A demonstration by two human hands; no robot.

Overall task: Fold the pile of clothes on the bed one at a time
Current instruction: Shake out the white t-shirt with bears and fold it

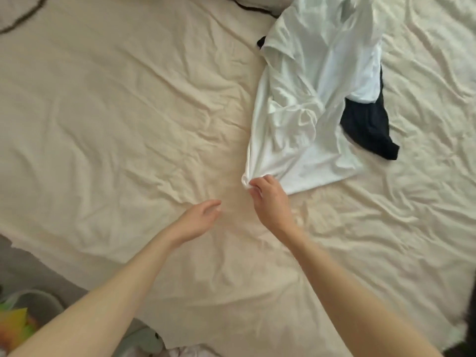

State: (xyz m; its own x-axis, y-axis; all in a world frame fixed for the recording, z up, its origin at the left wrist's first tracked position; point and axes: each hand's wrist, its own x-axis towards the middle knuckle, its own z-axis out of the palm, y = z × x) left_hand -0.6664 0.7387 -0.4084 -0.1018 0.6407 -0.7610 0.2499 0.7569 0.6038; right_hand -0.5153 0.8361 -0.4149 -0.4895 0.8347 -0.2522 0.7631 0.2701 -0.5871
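A white T-shirt (309, 104) lies crumpled on the right half of the bed (128, 112), its long axis running from the near hem corner up and slightly rightward toward the far edge of the view, where its upper part bunches near the top of the frame. A short sleeve sticks out on its left side, about a third of the way down. Under its right edge lies a black garment (368, 127), which pokes out to the right and toward the near side; a small black tip also shows at the shirt's left edge by the sleeve. The right hand (270, 202) reaches in from below, and its fingers (257, 186) pinch the near-left corner of the shirt's hem, gathering the cloth into tight radiating creases. The left hand (203, 217) hovers just beside it to the left, above the sheet, fingers loosely curved and holding nothing, apart from the shirt. The bed is covered with a cream sheet, heavily wrinkled all over. At the lower left the sheet's edge gives way to a grey floor (33, 266), where a brightly coloured object, blurred beyond naming, sits at the frame edge. A dark cord (23, 16) crosses the upper left corner.
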